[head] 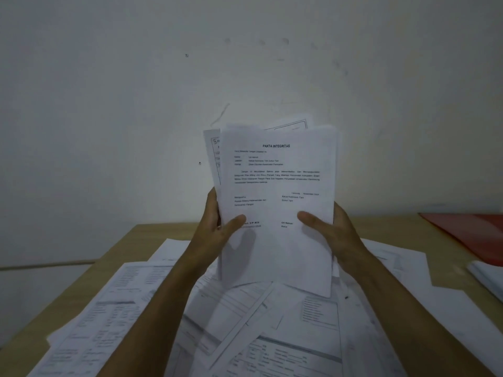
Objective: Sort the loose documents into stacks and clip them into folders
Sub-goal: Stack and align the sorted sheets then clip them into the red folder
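I hold a sheaf of white printed documents (277, 180) upright above the table, its front sheet headed "PAKTA INTEGRITAS". My left hand (215, 227) grips the sheaf's left edge, thumb across the front. My right hand (329, 232) grips the right edge the same way. Other sheets in the sheaf stick out unevenly at the top and left. Below lie several loose documents (245, 322), overlapping in a disordered spread. A red folder (468, 238) lies at the table's right side.
The wooden table (122, 246) stands against a pale wall (136, 104). A small stack of white papers (487, 278) sits at the right edge, just in front of the red folder. The table's left edge drops off to a light floor.
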